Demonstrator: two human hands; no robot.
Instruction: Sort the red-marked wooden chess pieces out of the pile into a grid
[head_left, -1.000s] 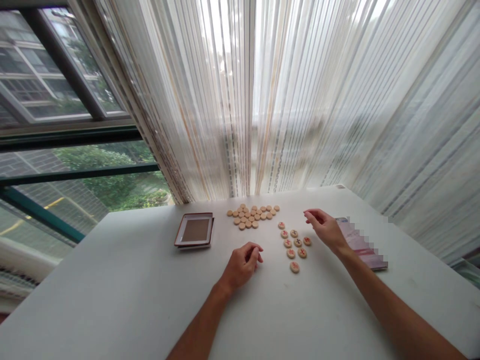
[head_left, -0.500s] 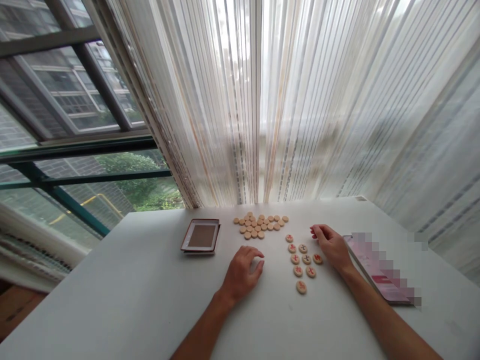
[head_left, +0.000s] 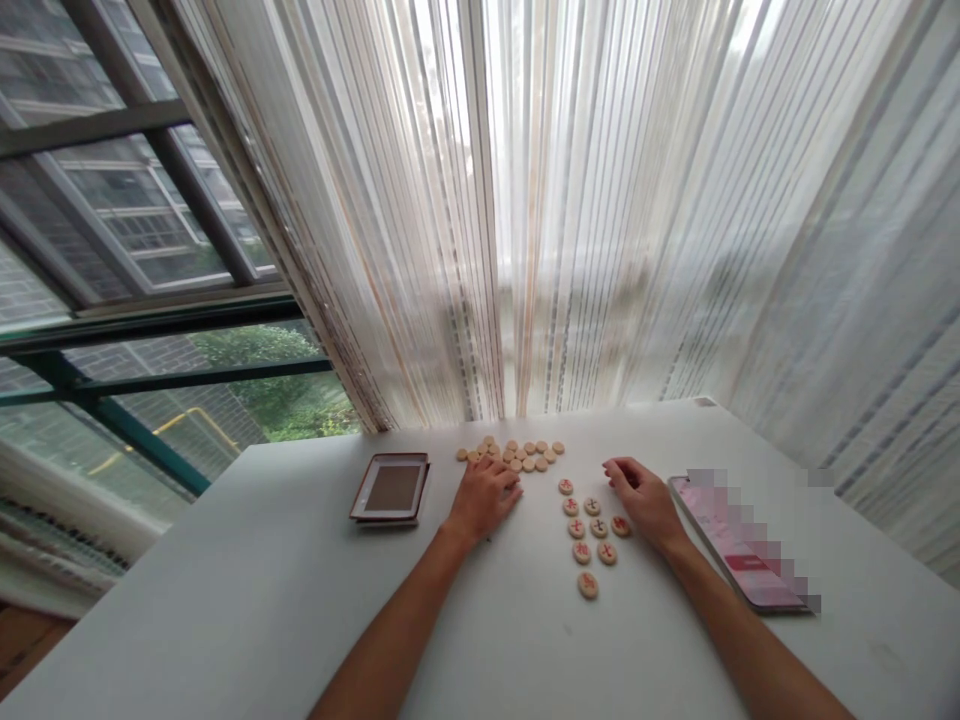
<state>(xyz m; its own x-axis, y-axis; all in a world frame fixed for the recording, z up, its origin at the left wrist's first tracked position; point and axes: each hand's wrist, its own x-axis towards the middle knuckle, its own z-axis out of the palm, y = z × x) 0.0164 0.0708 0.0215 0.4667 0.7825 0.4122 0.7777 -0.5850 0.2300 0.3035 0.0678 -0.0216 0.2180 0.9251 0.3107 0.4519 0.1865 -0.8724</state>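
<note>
My left hand (head_left: 482,497) lies over the near edge of a cluster of plain wooden discs (head_left: 529,449), its fingers loosely spread and covering some of them. Whether it touches a particular disc is hidden. Several Chinese chess pieces (head_left: 582,552) lie face up nearer me, most with red characters and a couple with dark ones. Just right of them rests my right hand (head_left: 643,497), fingers curled in and thumb against them, with nothing visible inside. A red-marked chess piece (head_left: 620,526) sits closest to that hand.
A shallow brown-and-white box (head_left: 393,489) stands on the white table (head_left: 247,600) at the left. To the right of my right forearm lies a pink flat item (head_left: 720,530), partly blurred out. String curtains (head_left: 570,250) and a window border the table's far side.
My left hand has moved forward from the bare table onto the disc cluster. My right hand stays beside the face-up pieces. The whole view has shifted slightly.
</note>
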